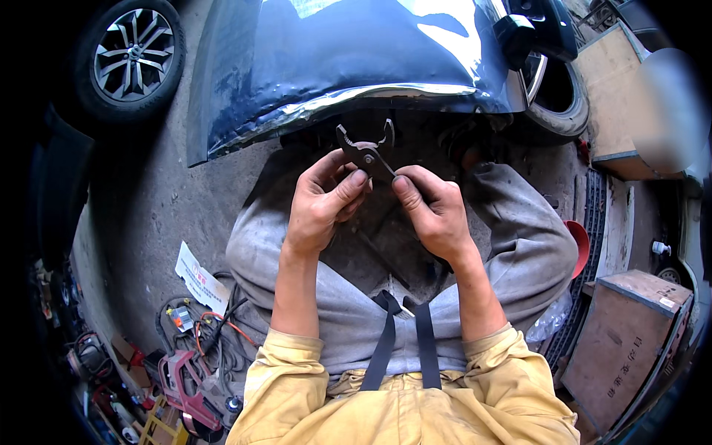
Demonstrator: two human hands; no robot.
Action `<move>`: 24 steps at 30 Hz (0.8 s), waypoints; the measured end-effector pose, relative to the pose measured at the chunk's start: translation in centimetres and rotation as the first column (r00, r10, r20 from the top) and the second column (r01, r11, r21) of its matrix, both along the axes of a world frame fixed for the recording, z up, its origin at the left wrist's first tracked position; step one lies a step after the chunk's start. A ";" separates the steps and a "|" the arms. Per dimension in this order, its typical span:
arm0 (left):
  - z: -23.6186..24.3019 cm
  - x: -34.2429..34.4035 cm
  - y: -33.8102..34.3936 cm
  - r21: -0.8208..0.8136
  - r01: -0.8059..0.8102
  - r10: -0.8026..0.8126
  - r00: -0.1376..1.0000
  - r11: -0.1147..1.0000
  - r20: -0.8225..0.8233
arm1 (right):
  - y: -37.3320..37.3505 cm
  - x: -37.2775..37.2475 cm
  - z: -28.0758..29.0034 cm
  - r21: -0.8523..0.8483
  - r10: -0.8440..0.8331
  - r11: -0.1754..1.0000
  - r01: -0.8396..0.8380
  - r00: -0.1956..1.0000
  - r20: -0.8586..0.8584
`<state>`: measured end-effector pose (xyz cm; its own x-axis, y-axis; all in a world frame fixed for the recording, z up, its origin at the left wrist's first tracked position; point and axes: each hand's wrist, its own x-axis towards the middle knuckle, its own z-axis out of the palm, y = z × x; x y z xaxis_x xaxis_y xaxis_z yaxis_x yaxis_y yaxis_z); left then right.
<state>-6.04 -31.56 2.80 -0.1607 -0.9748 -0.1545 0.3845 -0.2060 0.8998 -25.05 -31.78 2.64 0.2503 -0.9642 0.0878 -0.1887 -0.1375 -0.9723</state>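
I am holding the pliers (367, 156) out in front of me, above the gap between my bent legs (274, 252) and just this side of the blue panel (356, 63) with its crumpled edge. My left grip (323, 199) is closing round one handle, thumb and fingers curling over it and hiding most of its length. My right grip (436, 211) is pinching the other handle near its visible end, thumb against fingertips. So both grips are clamping on the pliers, one to a handle; I judge that I am splitting them this way to be setting the spread, since two hands are giving more control over the pivot than one. My legs are folding out to either side, which is probably leaving my forearms room to be working in the middle.

The pliers' head is pointing away from me, toward the panel, its jaws standing wide apart with nothing between them. The long axis is running nearly straight away from my chest, through the pivot; the right handle is slanting back toward my right, while the left one is disappearing into my fingers. Whether the tips are lying under the panel's edge or only near it, I cannot tell.
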 end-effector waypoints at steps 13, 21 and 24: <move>-6.4 -3.1 -2.2 0.102 -0.195 0.213 0.951 0.976 -0.222 | 0.8 2.9 -5.5 0.050 -0.172 0.985 0.168 0.981 0.093; -10.8 -1.2 -3.8 -0.061 -0.108 0.094 0.975 0.992 -0.200 | -0.4 4.5 -12.3 0.284 0.147 0.950 -0.126 0.988 -0.056; -11.5 0.2 -4.2 -0.080 -0.079 0.073 0.994 0.994 -0.081 | -0.5 6.0 -12.5 0.217 0.092 0.973 -0.075 0.993 -0.069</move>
<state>-5.80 -35.77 -8.68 -0.0939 -0.9936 -0.0628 0.4660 -0.0996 0.8791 -19.09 -32.30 -9.87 0.3282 -0.9340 -0.1409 -0.2620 0.0532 -0.9636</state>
